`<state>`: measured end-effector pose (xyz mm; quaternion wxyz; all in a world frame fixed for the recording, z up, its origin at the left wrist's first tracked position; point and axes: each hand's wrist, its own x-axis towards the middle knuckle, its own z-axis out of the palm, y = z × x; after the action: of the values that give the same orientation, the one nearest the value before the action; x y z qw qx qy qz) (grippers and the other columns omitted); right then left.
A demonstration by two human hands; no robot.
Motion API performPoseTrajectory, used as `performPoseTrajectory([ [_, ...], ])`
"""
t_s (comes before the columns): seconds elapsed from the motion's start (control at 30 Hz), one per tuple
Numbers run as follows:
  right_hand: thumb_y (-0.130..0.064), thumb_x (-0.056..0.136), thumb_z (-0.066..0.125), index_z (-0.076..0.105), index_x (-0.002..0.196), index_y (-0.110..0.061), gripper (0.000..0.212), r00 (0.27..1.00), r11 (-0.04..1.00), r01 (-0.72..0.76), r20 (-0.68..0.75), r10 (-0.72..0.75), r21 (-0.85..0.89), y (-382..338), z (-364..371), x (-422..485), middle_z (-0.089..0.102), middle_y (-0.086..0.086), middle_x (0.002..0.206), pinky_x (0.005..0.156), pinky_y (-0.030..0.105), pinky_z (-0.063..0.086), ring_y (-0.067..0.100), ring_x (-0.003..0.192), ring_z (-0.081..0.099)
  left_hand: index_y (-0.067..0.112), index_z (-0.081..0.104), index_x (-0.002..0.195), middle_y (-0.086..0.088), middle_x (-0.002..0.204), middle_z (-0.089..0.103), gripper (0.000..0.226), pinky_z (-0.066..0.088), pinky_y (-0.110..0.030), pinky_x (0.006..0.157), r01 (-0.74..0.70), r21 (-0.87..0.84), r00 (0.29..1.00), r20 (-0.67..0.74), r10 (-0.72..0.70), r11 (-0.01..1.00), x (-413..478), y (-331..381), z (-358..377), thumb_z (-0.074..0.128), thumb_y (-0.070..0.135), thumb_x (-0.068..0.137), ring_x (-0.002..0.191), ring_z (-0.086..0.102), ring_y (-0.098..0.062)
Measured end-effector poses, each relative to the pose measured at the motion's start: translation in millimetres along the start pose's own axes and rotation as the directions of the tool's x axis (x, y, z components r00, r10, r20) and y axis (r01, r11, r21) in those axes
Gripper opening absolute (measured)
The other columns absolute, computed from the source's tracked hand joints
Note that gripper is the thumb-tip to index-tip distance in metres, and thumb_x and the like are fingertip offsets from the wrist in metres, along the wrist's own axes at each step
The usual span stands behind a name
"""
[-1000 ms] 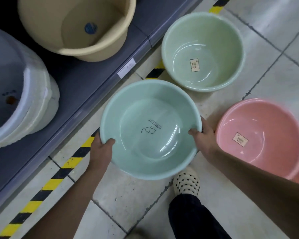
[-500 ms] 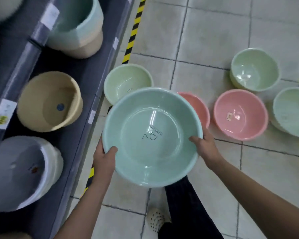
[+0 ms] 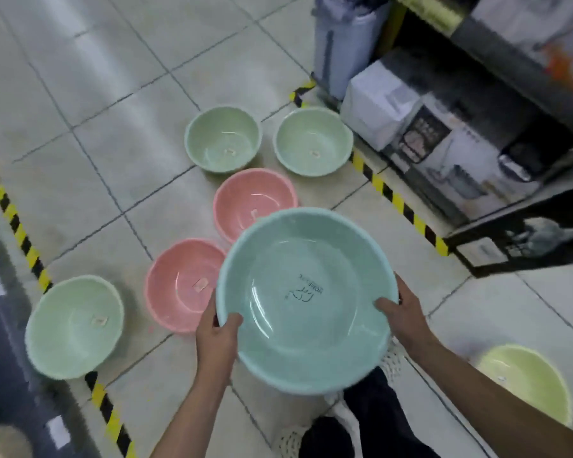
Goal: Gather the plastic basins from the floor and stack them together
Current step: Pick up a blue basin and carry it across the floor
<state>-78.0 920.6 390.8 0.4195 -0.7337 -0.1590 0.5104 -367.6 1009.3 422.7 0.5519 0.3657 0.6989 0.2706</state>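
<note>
**Head view: teal basin held in both hands above basins on the floor**

Head camera looks down on a large teal basin [image 3: 306, 300] held level in the air, mouth up, with a printed logo on its inner bottom. Left hand [image 3: 217, 337] clasps the near-left rim, thumb inside, fingers beneath. Right hand [image 3: 402, 314] clasps the right rim the same way.

Below, on the tiled floor [image 3: 119, 104], six smaller basins sit upright. Two pink basins [image 3: 179, 285] [image 3: 250, 196] lie just beyond the held basin, which hides part of each. Two pale green basins [image 3: 224, 140] [image 3: 313, 140] stand side by side farther off, near boxed goods [image 3: 381, 104] on a low shelf at the right. Another pale green basin [image 3: 75, 327] rests at the left, overlapping yellow-and-black floor tape [image 3: 17, 226]. A yellow-green basin [image 3: 528, 380] sits at the lower right, behind the right forearm. Dark trouser legs and a dotted white shoe [image 3: 286, 439] show at the bottom edge.
</note>
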Motion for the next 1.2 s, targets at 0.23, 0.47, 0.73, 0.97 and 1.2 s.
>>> performPoseTrajectory([
  [0.23, 0.001, 0.082, 0.057, 0.056, 0.132, -0.033, 0.061, 0.924, 0.97, -0.06, -0.354, 0.144, 0.237, 52.3, -168.8, 32.1, 0.071, -0.008, 0.112, 0.075, 0.035, 0.057, 0.018, 0.1, 0.069, 0.023, 0.061, 0.123, 0.0, 0.1, 0.07, 0.046, 0.056, -0.036, 0.072, -0.113, 0.32, 0.967, 0.255, 0.029, 0.941, 12.1, 27.3, 227.9, 0.058, 0.002, 0.083, 0.091, 0.066, -0.027],
  [0.47, 0.002, 0.081, 0.053, 0.056, 0.129, -0.042, 0.065, 0.767, 0.925, -0.129, -0.555, 0.321, 0.356, 137.3, -270.5, 61.9, 0.071, -0.017, 0.102, 0.081, 0.038, 0.057, 0.014, 0.098, 0.067, 0.032, 0.056, 0.131, 0.011, 0.105, 0.07, 0.061, 0.055, -0.028, 0.069, -0.374, 0.438, 0.798, 0.601, 0.044, 0.817, 24.7, -22.3, 389.2, 0.06, 0.025, 0.07, 0.09, 0.066, -0.004],
  [0.73, -0.014, 0.072, 0.055, 0.061, 0.104, -0.051, 0.049, 0.668, 0.859, -0.2, -0.576, 0.471, 0.47, 262.6, -288.9, 118.8, 0.071, -0.005, 0.102, 0.086, 0.05, 0.056, 0.026, 0.097, 0.066, 0.013, 0.047, 0.137, -0.004, 0.117, 0.062, 0.055, 0.044, -0.018, 0.061, -0.528, 0.578, 0.707, 0.705, -0.055, 0.623, 89.1, -134.1, 482.3, 0.056, 0.0, 0.084, 0.098, 0.06, -0.023],
  [0.97, -0.004, 0.082, 0.06, 0.063, 0.119, -0.024, 0.042, 0.645, 0.862, -0.161, -0.61, 0.46, 0.48, 356.5, -289.3, 194.7, 0.069, -0.007, 0.095, 0.073, 0.031, 0.052, 0.018, 0.086, 0.065, 0.012, 0.062, 0.105, -0.004, 0.092, 0.064, 0.025, 0.042, -0.018, 0.059, -0.618, 0.544, 0.641, 0.767, -0.037, 0.568, 152.2, -208.1, 533.7, 0.055, 0.003, 0.082, 0.085, 0.059, -0.023],
  [1.2, 0.006, 0.075, 0.062, 0.062, 0.123, -0.015, 0.053, 0.598, 0.829, -0.092, -0.635, 0.49, 0.552, 420.7, -298.5, 253.5, 0.07, 0.005, 0.101, 0.078, 0.039, 0.057, 0.029, 0.094, 0.066, 0.006, 0.06, 0.114, -0.008, 0.098, 0.063, 0.031, 0.038, -0.005, 0.054, -0.643, 0.508, 0.633, 0.774, 0.025, 0.574, 192.0, -270.9, 590.0, 0.054, -0.003, 0.085, 0.082, 0.056, -0.02],
])
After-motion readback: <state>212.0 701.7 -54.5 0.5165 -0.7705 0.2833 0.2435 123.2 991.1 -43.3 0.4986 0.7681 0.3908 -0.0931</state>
